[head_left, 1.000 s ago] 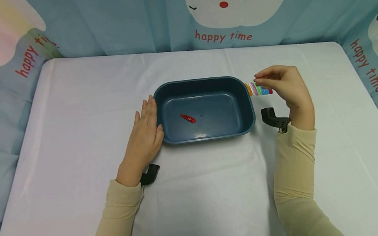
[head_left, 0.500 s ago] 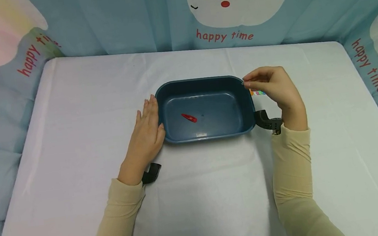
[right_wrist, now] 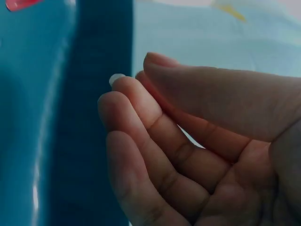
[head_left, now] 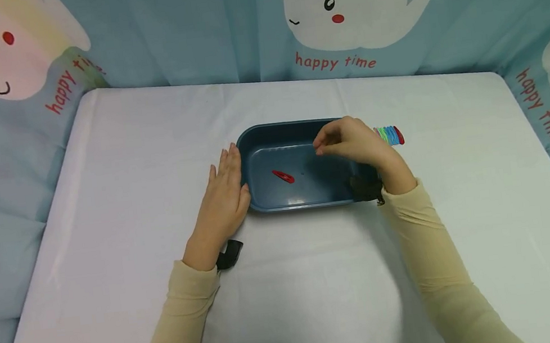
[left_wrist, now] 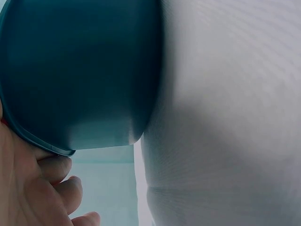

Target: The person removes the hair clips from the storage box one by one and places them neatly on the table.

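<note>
A dark blue rectangular bin (head_left: 304, 206) stands on the table, with one red hair clip (head_left: 283, 176) lying on its floor. My left hand (head_left: 221, 203) rests against the bin's left end, fingers extended along the wall and rim. Above the right half of the bin is my right hand (head_left: 353, 143), thumb and fingertips drawn together. A small pale tip (right_wrist: 116, 77) pokes out past those fingertips; it looks like the end of a hair clip, the rest hidden by the fingers. Right of the bin lies a row of several coloured hair clips (head_left: 390, 135), partly covered by the right hand.
A white cloth covers the table (head_left: 280, 306). Blue curtain (head_left: 199, 38) with printed cartoon figures surrounds its far and side edges. Black wrist camera mounts (head_left: 230, 254) stick out beside both wrists.
My right hand has moved left from above the row of clips to over the bin, fingertips kept together. The left hand stays against the bin, and the head view has shifted slightly.
</note>
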